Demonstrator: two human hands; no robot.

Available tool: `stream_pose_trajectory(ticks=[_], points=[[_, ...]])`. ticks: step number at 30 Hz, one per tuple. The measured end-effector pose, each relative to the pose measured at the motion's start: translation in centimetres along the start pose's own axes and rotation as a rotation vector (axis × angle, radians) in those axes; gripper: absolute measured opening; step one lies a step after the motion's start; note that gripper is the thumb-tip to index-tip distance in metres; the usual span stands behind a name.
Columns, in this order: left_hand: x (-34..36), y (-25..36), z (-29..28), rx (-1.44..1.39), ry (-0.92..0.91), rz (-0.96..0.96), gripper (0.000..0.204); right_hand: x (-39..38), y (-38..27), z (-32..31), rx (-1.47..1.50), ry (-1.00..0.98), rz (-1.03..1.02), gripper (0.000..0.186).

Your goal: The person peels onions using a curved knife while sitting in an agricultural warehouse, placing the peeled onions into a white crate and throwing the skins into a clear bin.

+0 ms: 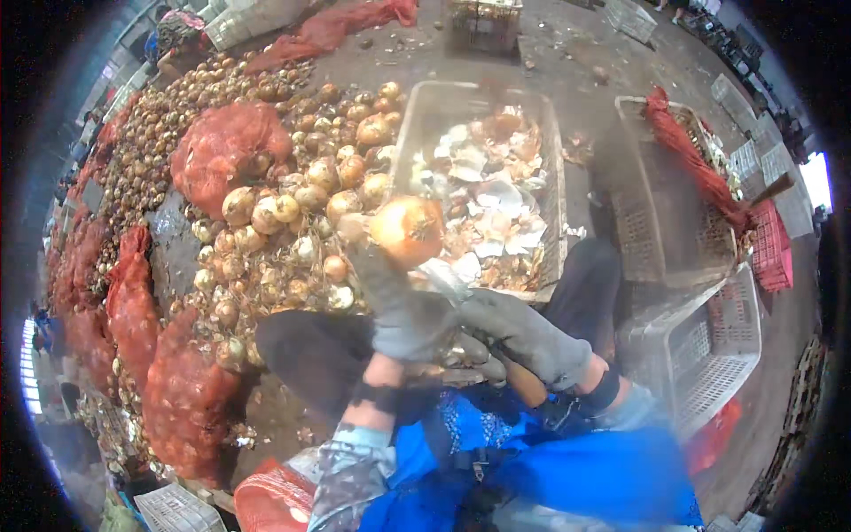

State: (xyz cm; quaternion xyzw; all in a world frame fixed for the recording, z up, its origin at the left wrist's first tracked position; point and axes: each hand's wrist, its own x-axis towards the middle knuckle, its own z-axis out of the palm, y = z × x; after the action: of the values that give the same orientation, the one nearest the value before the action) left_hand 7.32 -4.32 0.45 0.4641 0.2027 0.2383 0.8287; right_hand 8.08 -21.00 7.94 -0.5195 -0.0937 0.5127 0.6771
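Observation:
A large yellow-brown onion (409, 230) is raised in front of me over the near left part of a pale plastic crate (558, 186). My left hand (403, 315), in a grey glove, is closed on it from below, blurred by motion. Close beside it, my gloved right hand (523, 332) is wrapped round a tool whose brown, wooden-looking handle (526, 383) sticks out below the palm. Its working end is blurred, so I cannot tell its shape. White and brown onion skins (505, 213) lie inside the crate between my knees.
Loose onions (257, 239) are heaped to the left, with red mesh sacks (226, 155) among them. At right stand another crate (638, 208) with red netting (696, 160) over its edge, a tilted white crate (700, 355) and a pink crate (771, 248). Another person (177, 40) is far left.

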Motion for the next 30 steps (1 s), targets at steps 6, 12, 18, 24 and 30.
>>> stream_pose_trajectory(ticks=[6, 12, 18, 24, 30], points=[[3.6, 2.7, -3.6, -0.069, -0.485, -0.416, 0.074, -1.4, -1.0, -2.4, -0.303, 0.086, 0.025, 0.035], [-0.9, 4.9, -0.3, -0.086, -0.379, -0.505, 0.060, -2.5, -2.3, -2.6, -0.395, 0.109, 0.120, 0.030], [4.0, 3.1, -7.4, 0.539, -0.194, 0.417, 0.043, -7.1, 0.4, -4.5, -0.037, 0.320, 0.069, 0.036], [-0.9, 1.5, -4.3, 0.043, -0.222, -0.156, 0.044, -2.8, 0.0, -2.0, -0.158, 0.247, 0.041, 0.035], [-1.5, 2.2, -2.7, -0.058, -0.208, -0.202, 0.047, -2.2, -0.3, -1.1, -0.132, 0.240, 0.083, 0.035]])
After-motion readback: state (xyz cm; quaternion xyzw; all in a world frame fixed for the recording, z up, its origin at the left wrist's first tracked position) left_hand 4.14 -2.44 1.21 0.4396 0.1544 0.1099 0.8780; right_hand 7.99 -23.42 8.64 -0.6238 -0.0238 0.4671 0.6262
